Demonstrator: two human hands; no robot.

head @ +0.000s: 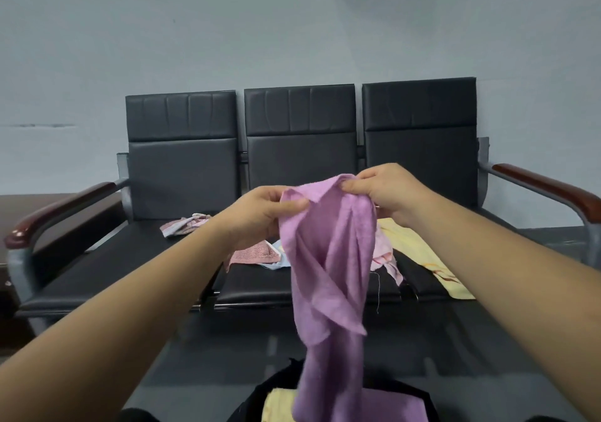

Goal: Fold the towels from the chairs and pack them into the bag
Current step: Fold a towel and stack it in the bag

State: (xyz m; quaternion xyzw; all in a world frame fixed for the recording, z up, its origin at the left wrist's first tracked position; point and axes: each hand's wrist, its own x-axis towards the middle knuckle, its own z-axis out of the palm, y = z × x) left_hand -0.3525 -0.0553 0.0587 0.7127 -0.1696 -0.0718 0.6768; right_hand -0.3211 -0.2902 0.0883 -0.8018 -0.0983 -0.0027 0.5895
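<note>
Left hand (260, 215) and right hand (387, 190), held slightly apart, each pinch the top edge of the purple towel (328, 259). It hangs crumpled in front of the chairs (182, 168), its lower end reaching the open bag (257, 394). A pink towel (253, 254) and a yellow towel (419, 259) lie unfolded on the seats.

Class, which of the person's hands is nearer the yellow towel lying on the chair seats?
Right. The right hand is just above the yellow towel; the left hand is farther away, on the purple towel's other side.
</note>
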